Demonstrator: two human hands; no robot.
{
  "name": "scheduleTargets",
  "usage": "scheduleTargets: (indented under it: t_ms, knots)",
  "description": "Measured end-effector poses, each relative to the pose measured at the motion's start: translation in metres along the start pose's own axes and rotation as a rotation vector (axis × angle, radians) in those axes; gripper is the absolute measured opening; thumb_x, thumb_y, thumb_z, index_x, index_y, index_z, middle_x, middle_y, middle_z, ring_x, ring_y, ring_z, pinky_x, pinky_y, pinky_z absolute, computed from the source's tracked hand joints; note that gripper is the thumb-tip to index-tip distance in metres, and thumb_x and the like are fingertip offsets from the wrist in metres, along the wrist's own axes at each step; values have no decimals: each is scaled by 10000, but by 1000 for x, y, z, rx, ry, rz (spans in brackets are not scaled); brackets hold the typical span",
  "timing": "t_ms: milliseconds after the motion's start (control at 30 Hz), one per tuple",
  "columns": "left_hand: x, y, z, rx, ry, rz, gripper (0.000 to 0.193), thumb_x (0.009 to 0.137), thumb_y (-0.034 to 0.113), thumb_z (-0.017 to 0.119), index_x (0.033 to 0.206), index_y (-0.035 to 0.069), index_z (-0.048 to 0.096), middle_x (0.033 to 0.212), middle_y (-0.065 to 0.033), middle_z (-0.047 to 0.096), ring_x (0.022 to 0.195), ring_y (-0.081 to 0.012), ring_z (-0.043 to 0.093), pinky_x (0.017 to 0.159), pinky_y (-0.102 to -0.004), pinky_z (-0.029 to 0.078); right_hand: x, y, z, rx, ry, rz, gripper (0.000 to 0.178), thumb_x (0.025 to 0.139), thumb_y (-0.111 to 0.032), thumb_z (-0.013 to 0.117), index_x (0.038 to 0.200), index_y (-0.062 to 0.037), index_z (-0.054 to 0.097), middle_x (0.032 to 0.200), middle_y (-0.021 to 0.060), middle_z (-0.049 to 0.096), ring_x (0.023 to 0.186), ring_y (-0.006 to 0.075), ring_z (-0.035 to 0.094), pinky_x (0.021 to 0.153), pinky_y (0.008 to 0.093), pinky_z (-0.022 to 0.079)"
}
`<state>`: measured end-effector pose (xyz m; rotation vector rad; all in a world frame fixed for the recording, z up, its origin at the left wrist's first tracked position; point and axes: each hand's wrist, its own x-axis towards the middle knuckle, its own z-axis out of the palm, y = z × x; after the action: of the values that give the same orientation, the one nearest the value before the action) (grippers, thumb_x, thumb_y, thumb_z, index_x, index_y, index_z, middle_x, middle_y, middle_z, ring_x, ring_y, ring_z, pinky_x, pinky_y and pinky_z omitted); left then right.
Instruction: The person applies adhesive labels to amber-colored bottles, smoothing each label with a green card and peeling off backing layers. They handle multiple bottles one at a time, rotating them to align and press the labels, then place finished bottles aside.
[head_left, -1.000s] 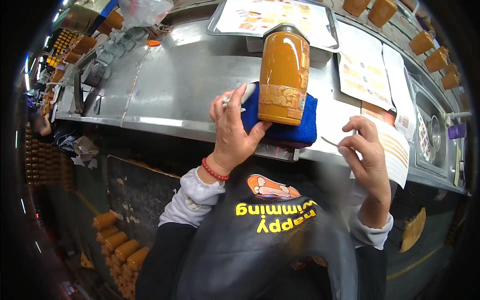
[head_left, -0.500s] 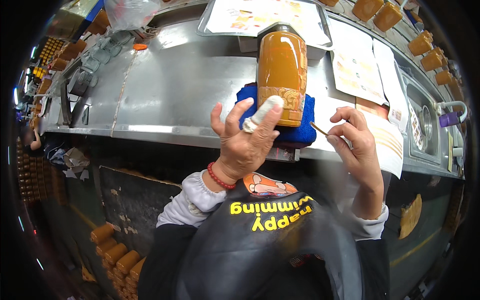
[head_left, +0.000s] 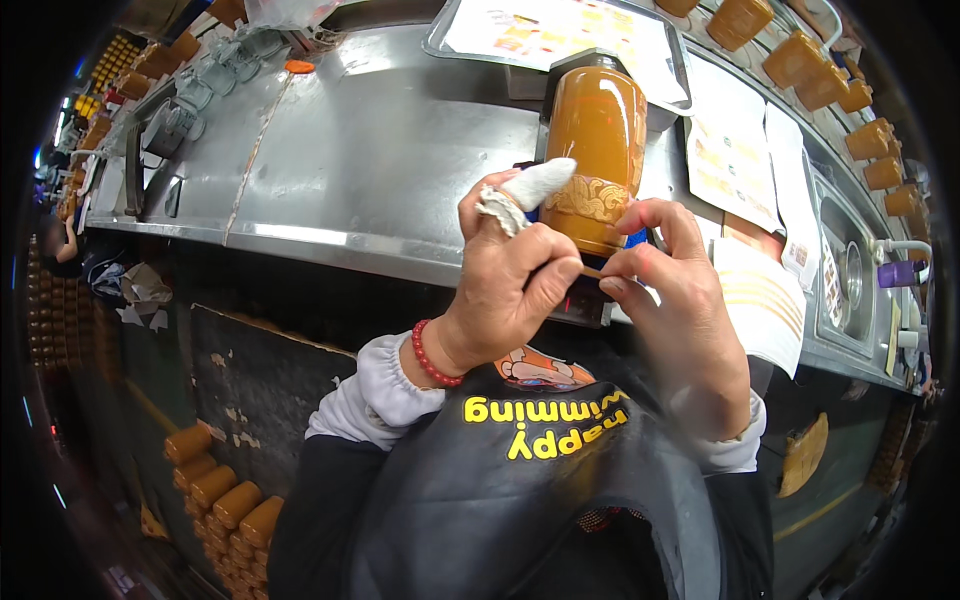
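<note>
A glossy amber-brown bottle (head_left: 594,125) lies on its side at the counter's front, with an ornate gold patterned band (head_left: 590,200) around its near part. Under it, a blue cloth (head_left: 637,239) shows only in small patches. Just in front of the bottle's near end, a short thin brownish-gold strip (head_left: 592,272) stretches between my fingertips. My left hand (head_left: 505,290) pinches one end with thumb and forefinger; a white cover (head_left: 540,182) wraps one of its fingers. The other end is pinched by my right hand (head_left: 685,290), close beside the bottle.
Behind the bottle stands a metal tray (head_left: 455,50) with a printed sheet. To its right lie paper sheets (head_left: 725,150), a striped white cloth (head_left: 765,310) and a sink (head_left: 855,270). Clear glass pieces (head_left: 215,80) line the far left. Several brown bottles (head_left: 800,65) stand at the far right.
My left hand has come off the bottle and now pinches the strip's free end. My right hand has moved left with the strip, toward the bottle's near end. The view has shifted slightly.
</note>
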<state>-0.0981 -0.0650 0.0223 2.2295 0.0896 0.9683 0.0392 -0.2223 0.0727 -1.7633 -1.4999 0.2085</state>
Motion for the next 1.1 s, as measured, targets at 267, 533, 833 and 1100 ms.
scheduleTargets:
  t_ms: [267,533,833,1100]
  knots:
    - [-10,-21,14,-26,88,-167,159,931,208,662,872,66,620,983,-141,615,1067,-318,481,1039,-457,283,0,10,13,-87,109,117,148,812,-39,754,855,-1,618,1029,158,562,1011,315,567,850,396,471]
    - [-17,-30,17,-167,82,-334,185,991,234,600,988,50,619,1122,-123,630,1074,-243,506,1020,-378,336,-2,14,15,-62,138,156,140,832,-47,746,838,11,618,1007,160,557,940,301,578,799,369,482]
    - [-10,-25,26,-122,91,-310,382,924,342,703,1096,51,526,1044,-108,518,1018,-264,394,958,-419,311,-4,18,14,6,137,206,143,851,-58,737,829,11,614,1005,156,551,930,290,576,776,363,483]
    - [-9,-23,27,-78,54,-307,452,933,376,694,1157,37,496,1099,-107,500,1063,-242,401,997,-396,309,-8,27,14,34,135,201,156,860,-68,743,826,14,615,1007,146,547,903,250,577,711,325,487]
